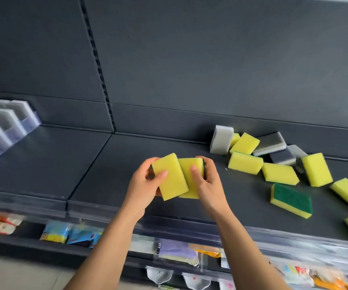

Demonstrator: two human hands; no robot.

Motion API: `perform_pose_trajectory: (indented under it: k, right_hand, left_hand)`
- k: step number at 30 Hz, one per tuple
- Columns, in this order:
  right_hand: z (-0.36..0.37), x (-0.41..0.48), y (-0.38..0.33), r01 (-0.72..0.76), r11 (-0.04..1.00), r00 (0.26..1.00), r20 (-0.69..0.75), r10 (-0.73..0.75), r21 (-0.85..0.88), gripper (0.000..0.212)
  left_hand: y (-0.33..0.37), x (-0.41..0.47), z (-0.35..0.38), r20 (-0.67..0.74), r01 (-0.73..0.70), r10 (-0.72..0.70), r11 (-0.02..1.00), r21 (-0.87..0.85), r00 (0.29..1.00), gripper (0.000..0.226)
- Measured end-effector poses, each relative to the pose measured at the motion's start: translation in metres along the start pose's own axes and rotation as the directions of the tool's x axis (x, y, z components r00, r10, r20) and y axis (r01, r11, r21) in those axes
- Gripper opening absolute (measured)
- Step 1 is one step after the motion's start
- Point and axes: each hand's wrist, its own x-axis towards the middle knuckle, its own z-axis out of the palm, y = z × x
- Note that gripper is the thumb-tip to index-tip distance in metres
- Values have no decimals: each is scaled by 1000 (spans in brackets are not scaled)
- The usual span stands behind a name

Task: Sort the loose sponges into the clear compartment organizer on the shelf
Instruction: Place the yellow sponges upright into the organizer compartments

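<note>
My left hand (142, 188) grips a yellow sponge (170, 176) above the middle of the dark shelf (98, 170). Right beside it, my right hand (207, 183) grips a second yellow sponge (191, 167) that partly sits behind the first. The clear compartment organizer (3, 126) stands at the far left of the shelf, well apart from both hands. A loose pile of sponges lies to the right: several yellow ones (245, 163), grey ones (221, 140), and one with its green scouring side up (292, 199).
The shelf's dark back panel (210, 59) rises behind everything. A clear strip runs along the shelf's front edge (169, 220). Below it hang packaged goods (56, 233) on a lower level. Bare shelf lies between the organizer and my hands.
</note>
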Motion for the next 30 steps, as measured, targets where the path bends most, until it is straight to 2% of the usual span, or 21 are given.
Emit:
perform_pose_trajectory:
  k: [6,9,15,23,30]
  right_hand:
    - [81,-6,-13,171,985,984,47,-172,22,25]
    - [130,-13,-23,202,978,976,75,-205,41,18]
    - [231,-33,-42,273,962,953,136,-270,-3,17]
    - [369,-70,-57,295,954,923,242,-298,50,19]
    - [459,-86,-73,289,953,893,335,-301,87,21]
  left_hand:
    - [-4,-26,-85,-179,0,-11,998,-62,984,22]
    - [-7,-40,-135,-242,-18,5,998,-54,970,23]
    - [-19,-66,-237,-354,-22,1,998,-56,935,21]
    - [-36,-98,-370,-452,-15,-17,998,-68,892,23]
    - [-33,-113,-454,-519,-11,-39,996,-93,854,24]
